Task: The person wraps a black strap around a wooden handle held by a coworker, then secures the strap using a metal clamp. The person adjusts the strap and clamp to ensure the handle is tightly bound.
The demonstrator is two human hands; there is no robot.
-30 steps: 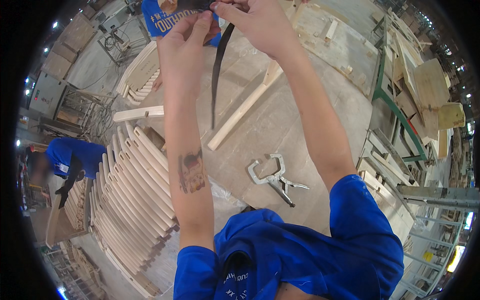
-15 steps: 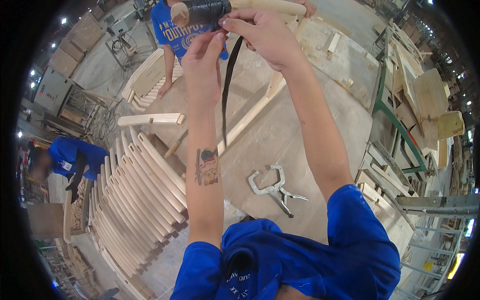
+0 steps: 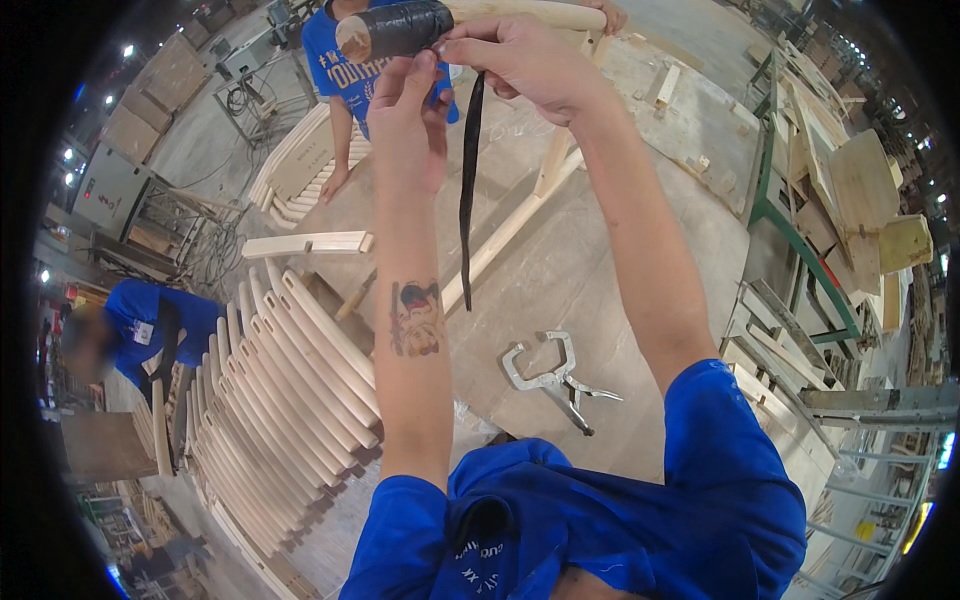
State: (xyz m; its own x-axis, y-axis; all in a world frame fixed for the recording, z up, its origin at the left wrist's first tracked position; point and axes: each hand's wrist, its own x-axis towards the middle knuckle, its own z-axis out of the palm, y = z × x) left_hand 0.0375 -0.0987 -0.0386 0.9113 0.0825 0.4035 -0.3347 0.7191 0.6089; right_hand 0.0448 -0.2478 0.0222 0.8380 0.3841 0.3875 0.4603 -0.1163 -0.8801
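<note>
Black wrapping (image 3: 412, 28) surrounds part of a pale wooden piece whose bare round end (image 3: 354, 38) faces left. My right hand (image 3: 530, 65) pinches a black strip at the wrapping's lower edge. The strip's loose tail (image 3: 468, 190) hangs below that hand, over the table. Close beside it, my left hand (image 3: 405, 105) has its thumb and forefinger together at the same edge, closed on something too small to make out. A metal locking C-clamp (image 3: 552, 378) lies on the table between my forearms.
Curved wooden slats (image 3: 290, 380) are stacked at left, and a short wooden bar (image 3: 310, 243) lies beyond. Across the table stands a person in a blue shirt (image 3: 345, 60), one hand near the wooden piece. Another person (image 3: 160, 320) bends at far left. A green metal frame (image 3: 800, 240) stands right.
The strip's tail has swung to hang straighter and farther right. My left hand's lower fingers have spread slightly; both hands stay by the wrapping. The person at left has moved a wooden piece.
</note>
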